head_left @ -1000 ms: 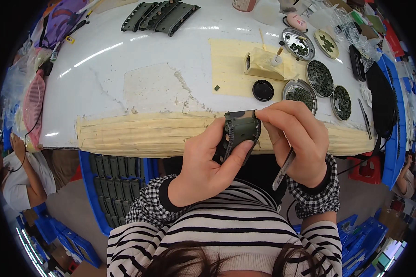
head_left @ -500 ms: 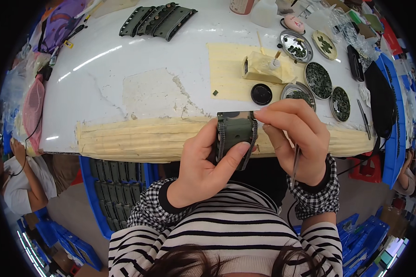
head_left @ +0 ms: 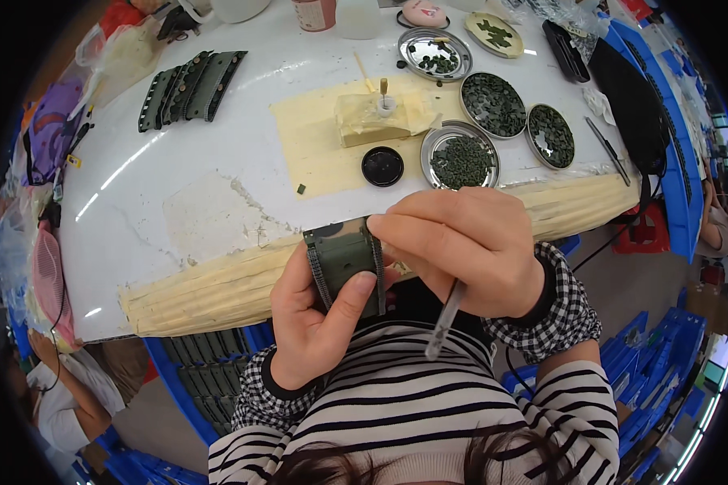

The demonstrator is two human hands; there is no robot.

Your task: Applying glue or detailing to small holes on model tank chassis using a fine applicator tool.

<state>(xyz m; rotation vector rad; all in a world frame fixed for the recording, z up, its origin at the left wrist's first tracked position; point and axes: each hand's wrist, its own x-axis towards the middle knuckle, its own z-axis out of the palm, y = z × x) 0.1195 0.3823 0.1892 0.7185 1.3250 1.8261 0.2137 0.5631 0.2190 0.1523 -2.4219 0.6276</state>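
Fingers (head_left: 433, 230) curled, our right hand (head_left: 484, 257) holds a metal tool (head_left: 445, 323) and touches a green part (head_left: 349, 256) mid-frame. Our left hand (head_left: 307, 333) grips that part.

In the grip of the left hand (head_left: 311, 323) is one dark green curved part (head_left: 348, 255). The right hand (head_left: 477, 250) touches its upper right corner, holding also a thin grey tool (head_left: 445, 322). On the desk (head_left: 129, 250) are round dishes (head_left: 451, 131) with small green pieces (head_left: 461, 164).

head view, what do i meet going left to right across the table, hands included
Pink mesh bag → group of curved dark green pieces → held dark green piece → right hand → slim dark pen-like tool
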